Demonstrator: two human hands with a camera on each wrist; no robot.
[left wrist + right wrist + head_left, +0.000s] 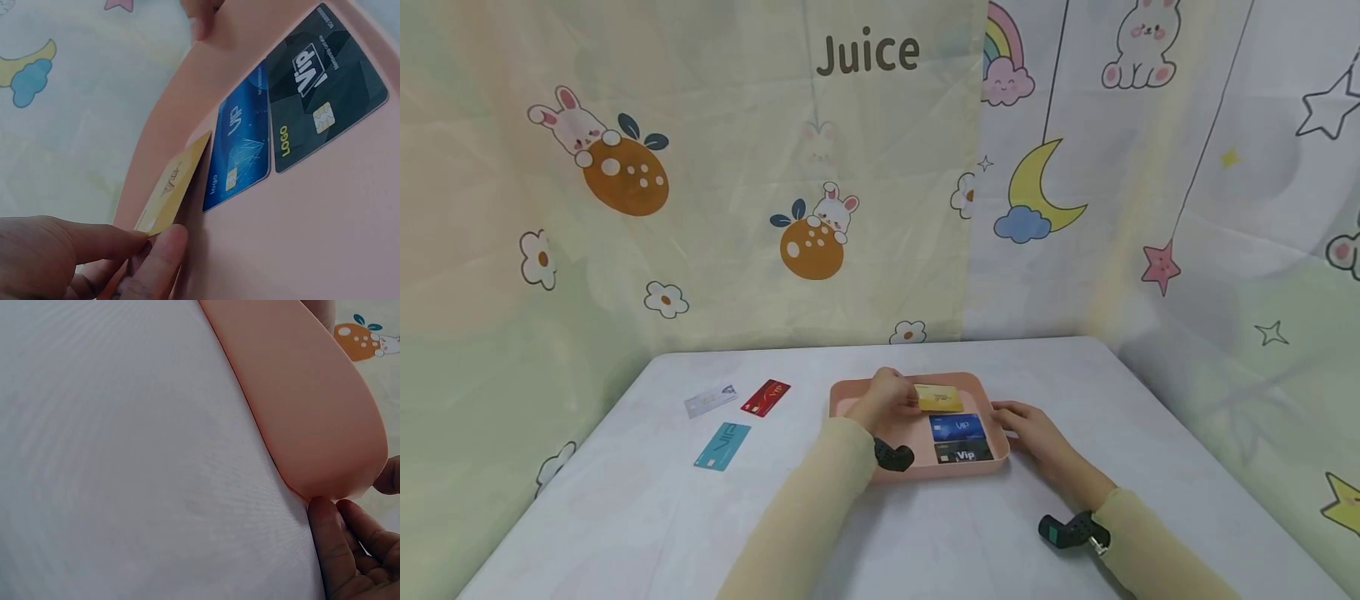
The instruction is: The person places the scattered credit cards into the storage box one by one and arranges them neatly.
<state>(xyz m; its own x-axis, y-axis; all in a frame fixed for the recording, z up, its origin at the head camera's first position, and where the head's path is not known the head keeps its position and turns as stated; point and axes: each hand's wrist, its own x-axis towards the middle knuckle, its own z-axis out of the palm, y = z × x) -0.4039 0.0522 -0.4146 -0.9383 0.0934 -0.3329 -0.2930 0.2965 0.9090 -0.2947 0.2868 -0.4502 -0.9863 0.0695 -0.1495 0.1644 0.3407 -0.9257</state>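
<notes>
Tray (955, 472) on table (587, 517), set toward the far edge, roughly midway between left and right edges.

Left hand (889, 397): reaches in over the tray's left side. Thumb and fingers pinch one end of the yellow card (938, 398). Card sits inside the tray, by the far wall and toward the far right corner; left wrist view shows it tilted, face up, free end close to the blue card (957, 427). Whether its lower edge rests on the tray floor: cannot tell.

Right hand (1033, 433): outside the tray at its right wall. Fingers relaxed and slightly bent, tips touching the wall; right wrist view shows them at the near right corner, one fingertip at the base.

Also in tray: blue card flat in the right half, between yellow card and black card (962, 452). Black card flat, just beside the blue one, along the near wall by the near right corner. Both face up.

On table, between tray and left edge: white card (711, 401) toward the far left corner; red card (766, 398) to its right, nearer the tray; teal card (722, 447) closer to the near edge than either. All three lie flat, apart from one another.

Black device on each wrist; pale yellow sleeves. Printed curtain (722, 250) behind the far edge.
</notes>
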